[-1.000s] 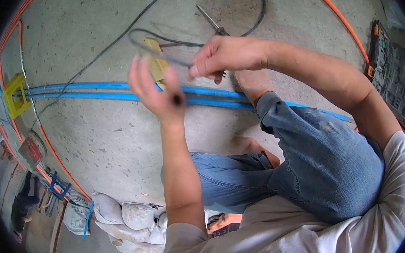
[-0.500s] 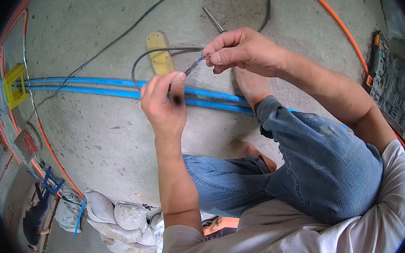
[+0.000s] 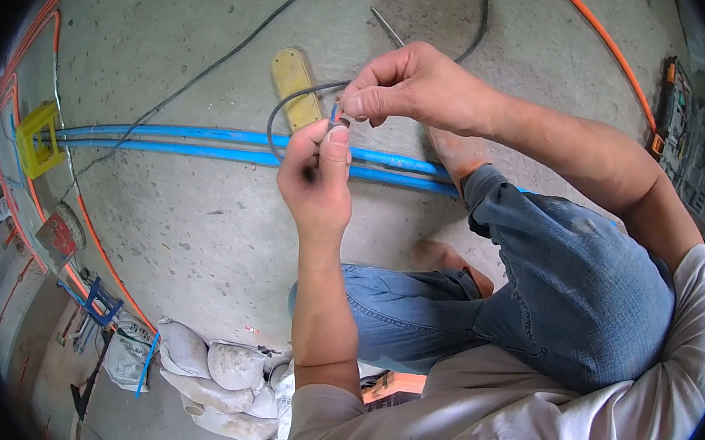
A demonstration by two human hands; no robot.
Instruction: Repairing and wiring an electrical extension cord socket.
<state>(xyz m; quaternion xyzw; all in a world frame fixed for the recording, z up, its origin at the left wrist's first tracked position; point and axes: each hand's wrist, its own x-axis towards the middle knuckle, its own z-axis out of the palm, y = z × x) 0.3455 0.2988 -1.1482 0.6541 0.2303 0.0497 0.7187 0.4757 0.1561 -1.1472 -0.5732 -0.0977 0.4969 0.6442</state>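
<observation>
My left hand (image 3: 320, 167) is closed, thumb and fingers pinching the stripped end of a dark grey cable (image 3: 276, 121). Blue and red wires (image 3: 335, 114) stick up from that pinch. Just above, my right hand (image 3: 410, 91) is closed too, its thumb and forefinger pressed together at the wire tips; the exact contact is hidden. From my left hand the cable loops over a long yellow casing (image 3: 288, 74) on the floor. Beyond my right hand lies a thin metal shaft, like a screwdriver's (image 3: 386, 26), its other end hidden.
Two blue conduits (image 3: 207, 151) cross the concrete floor and run to a yellow frame (image 3: 41, 139) at left. Orange conduit (image 3: 611, 46) and an open dark tool case (image 3: 702, 158) lie at right. White sacks (image 3: 229, 385) are piled at lower left, near a blue-handled tool (image 3: 102, 302).
My left hand has moved closer to my right, its thumb now upright over the cable end. The wires point more upward. The view has shifted slightly, and a person at lower left is out of sight.
</observation>
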